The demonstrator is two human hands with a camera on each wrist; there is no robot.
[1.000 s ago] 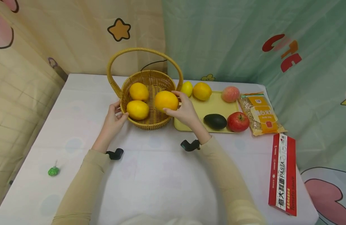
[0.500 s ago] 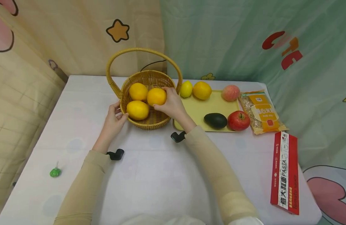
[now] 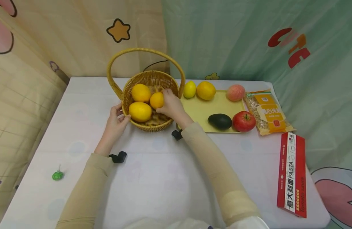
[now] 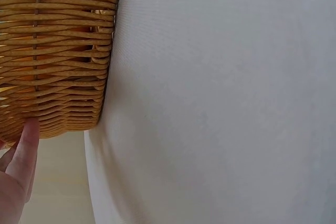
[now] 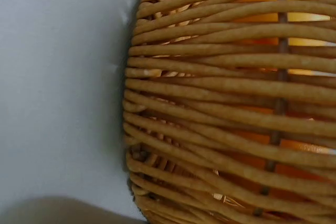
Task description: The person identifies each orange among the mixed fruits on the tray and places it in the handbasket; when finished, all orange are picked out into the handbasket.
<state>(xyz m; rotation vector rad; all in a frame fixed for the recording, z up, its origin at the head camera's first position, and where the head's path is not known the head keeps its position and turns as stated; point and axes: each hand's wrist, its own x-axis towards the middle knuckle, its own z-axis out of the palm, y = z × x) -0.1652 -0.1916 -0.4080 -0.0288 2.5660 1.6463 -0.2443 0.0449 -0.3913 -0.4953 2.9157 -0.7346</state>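
Observation:
A round wicker basket (image 3: 156, 120) with a tall arched handle stands at the back of the table. My left hand (image 3: 114, 124) holds its left side, thumb at the rim and fingers against the outer wall; in the left wrist view a finger (image 4: 27, 150) lies along the weave. My right hand (image 3: 172, 107) reaches over the right rim and grips an orange (image 3: 156, 100) low inside. Left of that sit another orange (image 3: 141, 93) and a yellower, oval fruit (image 3: 140, 112). Only wicker (image 5: 210, 87), with fruit colour behind its gaps, and white cloth show in the right wrist view.
Right of the basket, a yellow tray (image 3: 197, 111) bears a lemon (image 3: 190, 89), an orange (image 3: 206, 90), a peach (image 3: 235, 92), an avocado (image 3: 220, 121) and an apple (image 3: 244, 121). Beyond are a food bag (image 3: 267, 113) and pasta box (image 3: 291, 175); a green lollipop (image 3: 57, 175) lies left.
My right hand has carried the orange from above the basket's right side leftward and down among the other fruit. My left hand has stayed on the basket.

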